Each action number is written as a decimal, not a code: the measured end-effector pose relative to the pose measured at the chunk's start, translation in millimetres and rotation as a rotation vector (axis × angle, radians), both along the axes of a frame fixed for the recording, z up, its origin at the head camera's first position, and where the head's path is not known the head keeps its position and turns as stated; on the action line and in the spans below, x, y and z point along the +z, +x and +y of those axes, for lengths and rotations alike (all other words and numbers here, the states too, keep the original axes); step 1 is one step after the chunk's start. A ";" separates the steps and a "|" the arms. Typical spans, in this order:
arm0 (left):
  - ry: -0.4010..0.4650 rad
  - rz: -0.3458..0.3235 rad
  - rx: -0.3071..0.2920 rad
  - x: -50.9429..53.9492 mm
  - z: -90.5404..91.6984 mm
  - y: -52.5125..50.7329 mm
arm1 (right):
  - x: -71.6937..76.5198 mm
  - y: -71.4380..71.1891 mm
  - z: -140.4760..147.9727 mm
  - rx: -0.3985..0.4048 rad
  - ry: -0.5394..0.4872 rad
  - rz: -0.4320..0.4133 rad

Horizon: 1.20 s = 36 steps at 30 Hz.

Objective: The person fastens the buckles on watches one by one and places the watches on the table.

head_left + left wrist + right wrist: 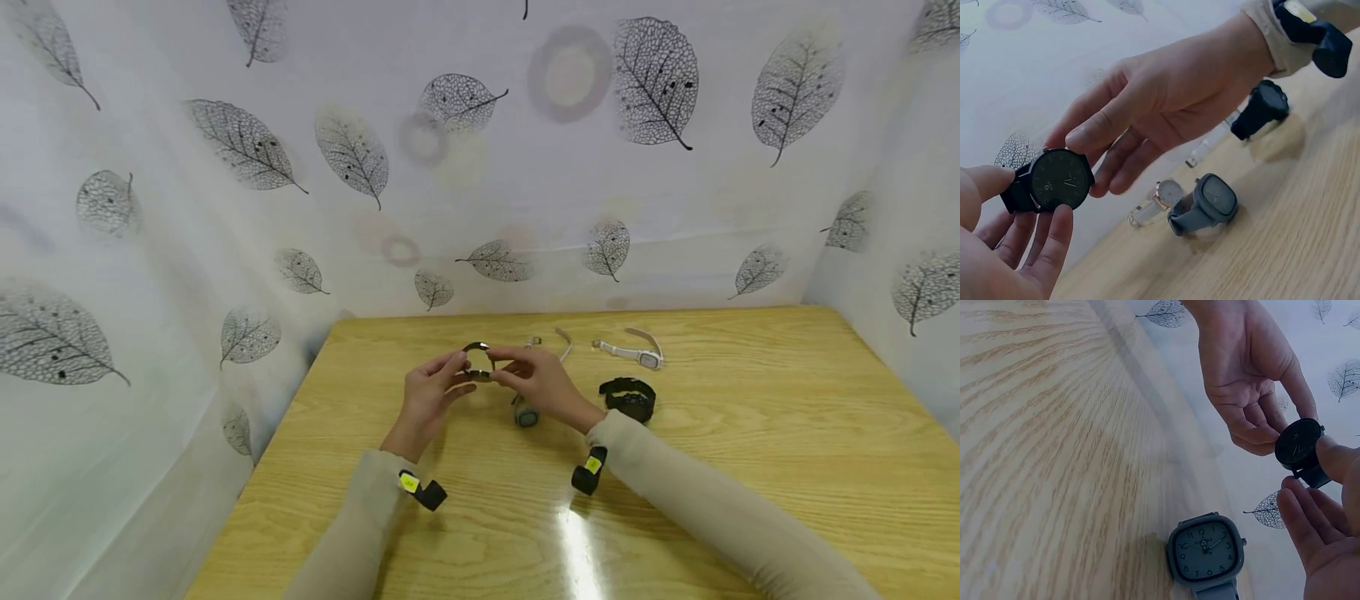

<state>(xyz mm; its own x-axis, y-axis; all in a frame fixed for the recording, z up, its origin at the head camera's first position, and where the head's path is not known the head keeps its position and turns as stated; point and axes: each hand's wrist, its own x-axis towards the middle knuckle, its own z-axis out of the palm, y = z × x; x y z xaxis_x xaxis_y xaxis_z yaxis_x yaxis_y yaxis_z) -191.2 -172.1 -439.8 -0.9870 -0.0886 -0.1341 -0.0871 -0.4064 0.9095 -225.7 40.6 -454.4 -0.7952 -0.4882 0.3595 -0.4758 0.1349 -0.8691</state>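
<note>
A black wristwatch with a round dark dial is held up above the table between both hands, its strap forming a loop. My left hand pinches one side of it between thumb and fingers. On the other side, the thumb and fingers of my right hand grip it. The dial faces the left wrist camera, and the left fingertips touch its lower edge. Below the hands, a grey square-faced watch sits on the table; in the head view the right hand partly covers the things behind it.
A black chunky watch stands on the wooden table beside the right wrist. Farther back lies a white watch. A small watch with a gold-toned case lies next to the grey one. Leaf-patterned cloth encloses the table's back and sides.
</note>
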 end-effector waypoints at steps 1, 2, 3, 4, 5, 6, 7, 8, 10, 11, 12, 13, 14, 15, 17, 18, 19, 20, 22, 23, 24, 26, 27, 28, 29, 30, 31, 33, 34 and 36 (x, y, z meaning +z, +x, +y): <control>-0.008 0.004 -0.008 -0.8 -0.3 -0.1 | 0.1 -0.1 -0.2 -0.003 0.006 -0.004; -0.022 0.012 -0.016 -1.5 -0.7 0.1 | 0.5 0.0 -0.4 -0.005 0.007 -0.010; -0.043 0.026 -0.026 -2.3 -1.4 0.6 | 0.5 -0.4 -0.2 -0.006 0.006 -0.018; -0.068 0.048 -0.040 -3.1 -2.1 1.1 | 0.9 -0.4 -0.1 -0.008 0.005 -0.031; -0.094 0.075 -0.054 -4.1 -3.2 1.7 | 0.8 -0.8 0.2 -0.008 0.003 -0.044; -0.127 0.106 -0.069 -5.1 -4.4 2.4 | 0.8 -1.4 0.6 -0.009 0.001 -0.056; -0.159 0.141 -0.084 -6.6 -5.8 2.7 | 0.6 -2.0 0.8 -0.006 -0.003 -0.069; -0.192 0.177 -0.096 -7.6 -7.2 3.7 | 0.6 -2.6 1.1 -0.002 -0.011 -0.083; -0.238 0.245 -0.119 -10.6 -9.7 4.5 | 0.3 -3.7 1.6 0.007 -0.023 -0.107; -0.254 0.270 -0.127 -12.0 -10.8 4.8 | 0.0 -4.2 1.8 0.013 -0.029 -0.117; -0.268 0.290 -0.133 -13.4 -11.7 5.2 | -0.3 -4.7 1.9 0.018 -0.033 -0.124; -0.274 0.306 -0.138 -15.1 -12.5 5.1 | -0.8 -5.2 2.0 0.023 -0.034 -0.129; -0.281 0.314 -0.141 -16.3 -13.1 5.3 | -1.3 -5.5 2.1 0.026 -0.030 -0.134; -0.288 0.319 -0.144 -17.7 -13.8 5.1 | -2.0 -6.0 2.0 0.028 -0.023 -0.139; -0.304 0.323 -0.148 -20.0 -15.2 4.4 | -2.9 -7.2 1.6 0.033 -0.009 -0.149; -0.316 0.323 -0.151 -20.6 -15.9 3.7 | -3.0 -8.2 1.3 0.035 0.005 -0.151; -0.329 0.323 -0.154 -20.9 -16.7 2.6 | -3.0 -9.4 0.8 0.038 0.020 -0.155; -0.342 0.318 -0.155 -21.1 -17.7 1.2 | -2.4 -11.2 0.0 0.040 0.032 -0.165; -0.360 0.305 -0.160 -20.9 -20.2 -3.0 | -0.3 -15.8 -2.4 0.044 0.059 -0.184; -0.366 0.296 -0.162 -20.9 -21.6 -5.8 | 1.0 -18.8 -3.9 0.046 0.069 -0.196; -0.372 0.284 -0.164 -20.7 -23.0 -8.9 | 2.6 -21.9 -5.6 0.046 0.083 -0.206; -0.369 0.251 -0.162 -21.7 -26.0 -16.1 | 5.6 -28.5 -9.5 0.050 0.096 -0.235; -0.361 0.233 -0.164 -22.1 -27.2 -19.8 | 7.2 -31.7 -11.5 0.051 0.104 -0.247; -0.355 0.214 -0.163 -22.9 -28.6 -23.7 | 8.8 -34.4 -13.3 0.053 0.112 -0.257; -0.342 0.191 -0.160 -24.0 -30.0 -27.7 | 10.5 -36.9 -15.0 0.056 0.120 -0.268; -0.335 0.170 -0.155 -24.6 -31.1 -31.0 | 11.6 -39.5 -16.8 0.060 0.132 -0.274; -0.322 0.148 -0.151 -25.4 -32.2 -34.0 | 12.1 -42.4 -18.5 0.066 0.139 -0.283; -0.311 0.111 -0.152 -26.1 -34.3 -38.4 | 12.4 -47.8 -21.6 0.083 0.147 -0.303; -0.310 0.097 -0.153 -26.9 -35.2 -40.2 | 11.7 -50.5 -23.0 0.088 0.148 -0.315; -0.306 0.074 -0.158 -28.0 -35.6 -41.8 | 9.1 -56.0 -25.5 0.094 0.146 -0.341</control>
<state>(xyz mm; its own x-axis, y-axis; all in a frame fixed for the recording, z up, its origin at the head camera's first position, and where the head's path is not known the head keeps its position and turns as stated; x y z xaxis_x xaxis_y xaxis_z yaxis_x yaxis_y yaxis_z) -233.0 -207.7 -467.8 -0.9978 0.0406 -0.0527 -0.0566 -0.1007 0.9933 -281.8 15.0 -445.3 -0.8065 -0.5913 0.0038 -0.1792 0.2383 -0.9545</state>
